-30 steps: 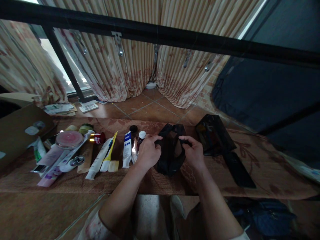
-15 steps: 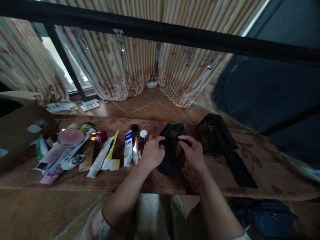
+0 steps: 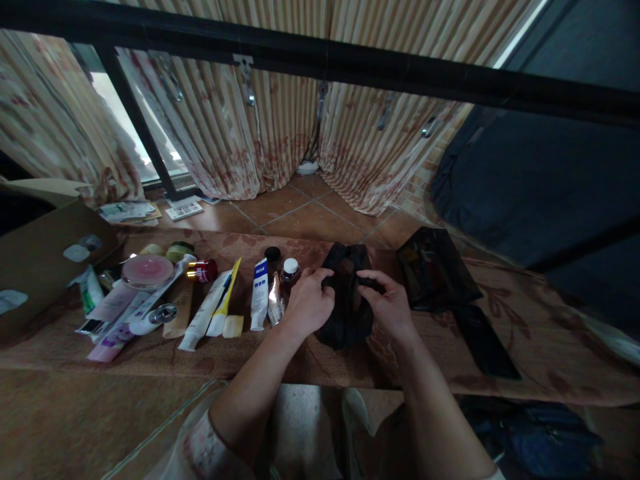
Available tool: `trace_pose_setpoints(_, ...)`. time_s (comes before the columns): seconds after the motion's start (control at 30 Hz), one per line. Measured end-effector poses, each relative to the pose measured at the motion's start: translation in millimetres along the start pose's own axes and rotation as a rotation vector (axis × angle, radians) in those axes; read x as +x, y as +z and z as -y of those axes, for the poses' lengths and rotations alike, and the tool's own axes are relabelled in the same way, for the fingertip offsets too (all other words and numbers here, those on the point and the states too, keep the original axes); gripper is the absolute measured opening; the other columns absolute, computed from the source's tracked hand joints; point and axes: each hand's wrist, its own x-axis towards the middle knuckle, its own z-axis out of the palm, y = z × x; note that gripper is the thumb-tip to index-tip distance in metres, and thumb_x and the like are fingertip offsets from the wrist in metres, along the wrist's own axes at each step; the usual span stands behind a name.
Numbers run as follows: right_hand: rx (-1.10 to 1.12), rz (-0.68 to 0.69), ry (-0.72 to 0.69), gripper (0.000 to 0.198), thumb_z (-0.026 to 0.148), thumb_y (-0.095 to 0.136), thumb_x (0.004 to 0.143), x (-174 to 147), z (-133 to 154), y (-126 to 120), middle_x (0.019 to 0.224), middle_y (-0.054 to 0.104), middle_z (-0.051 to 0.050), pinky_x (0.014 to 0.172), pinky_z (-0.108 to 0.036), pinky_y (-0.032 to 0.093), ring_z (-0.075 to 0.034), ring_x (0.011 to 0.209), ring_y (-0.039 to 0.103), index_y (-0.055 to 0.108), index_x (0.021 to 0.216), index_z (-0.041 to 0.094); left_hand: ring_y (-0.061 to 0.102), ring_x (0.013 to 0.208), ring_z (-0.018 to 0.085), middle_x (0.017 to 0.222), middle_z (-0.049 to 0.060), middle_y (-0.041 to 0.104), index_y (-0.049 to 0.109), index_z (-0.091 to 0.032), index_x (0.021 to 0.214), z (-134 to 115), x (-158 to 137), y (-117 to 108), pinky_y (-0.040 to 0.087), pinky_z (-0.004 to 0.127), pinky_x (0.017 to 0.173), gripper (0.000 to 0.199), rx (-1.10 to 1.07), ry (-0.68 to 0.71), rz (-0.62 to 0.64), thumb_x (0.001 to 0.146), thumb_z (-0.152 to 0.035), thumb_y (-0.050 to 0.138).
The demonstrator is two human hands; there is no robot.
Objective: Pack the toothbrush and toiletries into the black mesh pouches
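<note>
A black pouch (image 3: 345, 327) with an opening along its top stands on the cloth-covered bench in front of me. My left hand (image 3: 313, 300) pinches the left edge of that opening. On the opposite edge, my right hand (image 3: 387, 300) has thumb and fingers closed on the fabric. What lies inside the pouch is too dark to make out. Just left of my left hand are a small bottle with a white cap (image 3: 290, 268), a shiny silver tube (image 3: 275, 300) and a white and blue tube (image 3: 259, 297). A second black bag (image 3: 437, 270) lies to the right.
Several tubes, a round pink container (image 3: 148, 272) and a red jar (image 3: 202, 270) crowd the bench's left part. A cardboard box (image 3: 50, 267) stands at the far left. A flat black item (image 3: 487, 343) lies at right. A dark metal bar (image 3: 300, 57) crosses above.
Both hands keep their grip on the pouch, whose opening looks slightly narrower. The whole view has shifted a little.
</note>
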Motion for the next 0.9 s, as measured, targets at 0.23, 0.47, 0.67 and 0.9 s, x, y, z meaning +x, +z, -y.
trace_pose_setpoints(0.23,-0.047,-0.013,0.002,0.024,0.028,0.061,0.072,0.3,3.0,2.3,0.095,0.071,-0.006,0.072,-0.032,0.047,-0.021,0.083,0.063,0.073,0.092,0.019,0.062,0.105,0.022,0.116,0.008,0.061,0.065,-0.022,0.116,-0.6,-1.4,2.2,0.045,0.037,0.099,0.034,-0.043,0.006,0.004,0.086,-0.022,0.050)
trace_pose_setpoints(0.47,-0.032,-0.012,0.022,0.026,0.030,0.062,0.073,1.5,-1.7,1.7,0.094,0.071,-0.006,0.075,-0.033,0.046,-0.021,0.083,0.063,0.073,0.093,0.018,0.062,0.104,0.019,0.124,0.007,0.055,0.069,-0.022,0.107,-2.8,-5.1,6.1,0.048,0.034,0.097,0.026,-0.156,0.087,-0.118,0.085,-0.021,0.056)
trace_pose_setpoints(0.67,-0.029,-0.002,0.065,0.029,0.034,0.065,0.071,-0.1,1.5,-0.3,0.094,0.071,-0.006,0.069,-0.031,0.046,-0.019,0.076,0.062,0.072,0.095,0.019,0.063,0.099,0.016,0.120,0.006,0.058,0.070,-0.021,0.101,-4.2,-5.9,9.6,0.050,0.031,0.095,0.024,-0.238,0.190,-0.208,0.080,-0.015,0.059)
trace_pose_setpoints(0.9,-0.017,-0.008,0.081,0.027,0.032,0.066,0.070,-0.6,3.7,0.8,0.094,0.072,-0.005,0.070,-0.031,0.047,-0.020,0.080,0.063,0.072,0.094,0.019,0.064,0.097,0.016,0.118,0.007,0.060,0.069,-0.019,0.099,-3.7,-5.5,9.5,0.052,0.031,0.090,0.021,-0.269,0.244,-0.282,0.082,-0.014,0.058)
